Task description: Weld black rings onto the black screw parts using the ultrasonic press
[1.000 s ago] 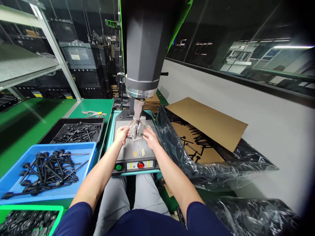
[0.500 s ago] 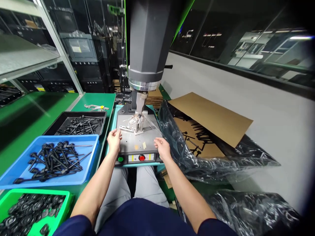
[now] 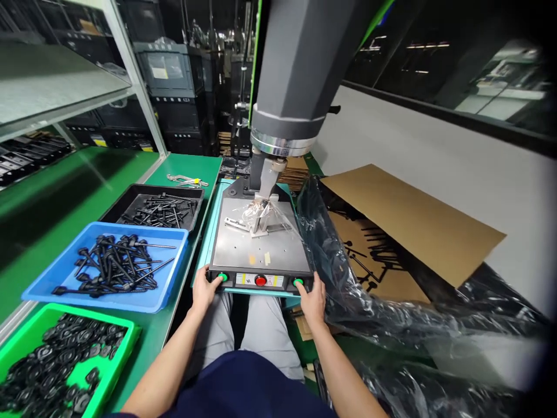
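My left hand [image 3: 204,292] is at the front left corner of the machine base [image 3: 230,251], its thumb on a green button [image 3: 223,277]. Its fingers lie closed around the side of the base. At the front right corner my right hand [image 3: 314,296] grips the base likewise, thumb on the other green button [image 3: 298,282]. Between them sits a red button [image 3: 260,280]. Above the plate a metal press horn [image 3: 268,179] reaches down from the grey machine head [image 3: 289,75] to a metal fixture [image 3: 260,223] wrapped in clear film. Any part inside the fixture is hard to make out.
To the left stand a blue tray [image 3: 152,299] and a black tray [image 3: 126,196] of black threaded rods with knobs, and a green tray [image 3: 114,376] of round black parts. Pliers [image 3: 187,180] lie behind them. Cardboard [image 3: 413,220] and black plastic film [image 3: 322,232] are at right.
Both hands have come down from above the plate's front edge to the base's front corners, thumbs now on the green buttons. The view has shifted, so the bench appears further right.
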Demonstrator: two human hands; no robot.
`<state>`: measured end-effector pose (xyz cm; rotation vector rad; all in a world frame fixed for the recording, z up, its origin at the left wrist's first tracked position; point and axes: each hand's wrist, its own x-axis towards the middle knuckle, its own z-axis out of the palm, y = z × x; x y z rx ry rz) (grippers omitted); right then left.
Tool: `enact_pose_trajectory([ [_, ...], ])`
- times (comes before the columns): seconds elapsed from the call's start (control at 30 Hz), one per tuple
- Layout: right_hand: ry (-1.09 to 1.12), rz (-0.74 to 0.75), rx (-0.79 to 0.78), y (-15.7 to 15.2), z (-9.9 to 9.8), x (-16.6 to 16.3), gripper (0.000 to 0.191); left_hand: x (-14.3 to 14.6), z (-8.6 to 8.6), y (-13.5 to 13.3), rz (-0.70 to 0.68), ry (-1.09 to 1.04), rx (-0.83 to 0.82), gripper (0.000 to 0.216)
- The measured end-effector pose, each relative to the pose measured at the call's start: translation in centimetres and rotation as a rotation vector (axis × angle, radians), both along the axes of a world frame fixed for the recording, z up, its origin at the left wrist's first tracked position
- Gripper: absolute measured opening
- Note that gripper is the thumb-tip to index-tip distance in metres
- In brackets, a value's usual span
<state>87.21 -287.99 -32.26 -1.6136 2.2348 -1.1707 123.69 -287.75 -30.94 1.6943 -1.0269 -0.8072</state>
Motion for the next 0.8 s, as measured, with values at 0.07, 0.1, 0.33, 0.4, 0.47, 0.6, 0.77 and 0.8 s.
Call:
enact_pose_trajectory([
  [0.07,0.004,0.011,-0.007,0.2,-0.2,-0.2,0.089,0.1,0.3,0.1,0.005,0.04,0.005,0.053],
  [0.1,-0.014,0.017,0.004,0.4,-0.2,-0.2,0.089,0.0,0.5,0.3,0.011,0.058,0.004,0.055],
  [0.33,-0.242,0.043,0.088,1.4,0.2,0.2,0.096,-1.2,2.5,1.0,0.077,-0.096,-0.176,0.056],
  [0.4,-0.263,0.016,0.06,1.3,0.3,0.6,0.097,-1.6,3.3,0.5,0.076,-0.078,-0.221,0.054],
  [0.47,-0.285,-0.006,0.038,1.1,0.2,0.9,0.098,-1.9,4.3,-0.3,0.075,0.001,-0.243,0.051],
  [0.6,-0.329,-0.006,0.012,0.8,-0.3,0.9,0.096,-2.8,6.4,-3.1,0.059,0.278,-0.261,0.045],
  [0.77,-0.367,-0.013,0.013,0.4,-0.7,0.6,0.095,-4.2,9.5,-7.6,-0.035,0.61,-0.194,0.035],
  [0.8,-0.373,-0.01,0.01,0.3,-0.7,0.4,0.093,-4.4,10.1,-8.5,-0.057,0.686,-0.146,0.034],
])
